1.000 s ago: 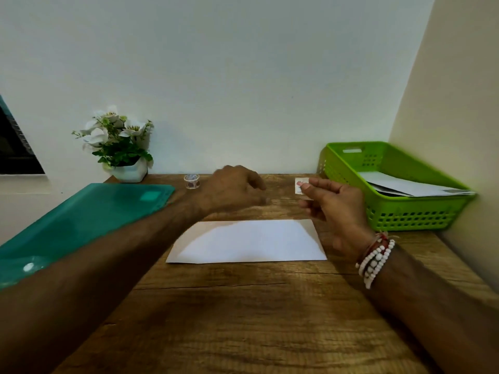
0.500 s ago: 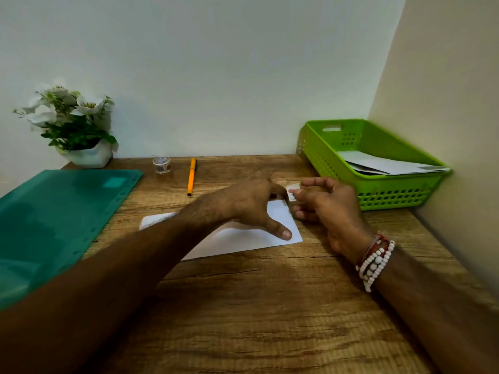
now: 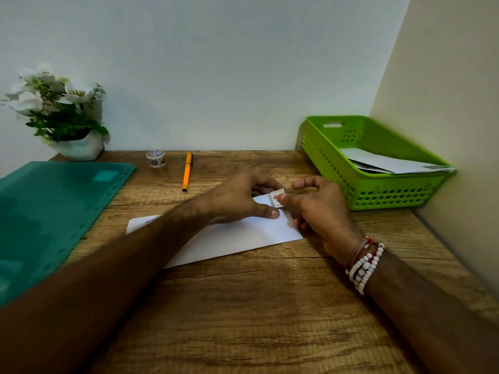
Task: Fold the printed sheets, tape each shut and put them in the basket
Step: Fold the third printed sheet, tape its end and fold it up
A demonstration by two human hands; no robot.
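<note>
Fingers of the left hand (image 3: 237,198) curl round the far edge of one folded sheet (image 3: 243,238), fingers of the right hand (image 3: 321,209) pinch one tape strip (image 3: 276,201) there, near one basket (image 3: 378,195)

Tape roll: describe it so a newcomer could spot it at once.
Look along the back edge of the wooden desk, by the wall. The tape roll stands between the white flower pot and the orange pen. It is the only small ring there, pale with purple print.
</note>
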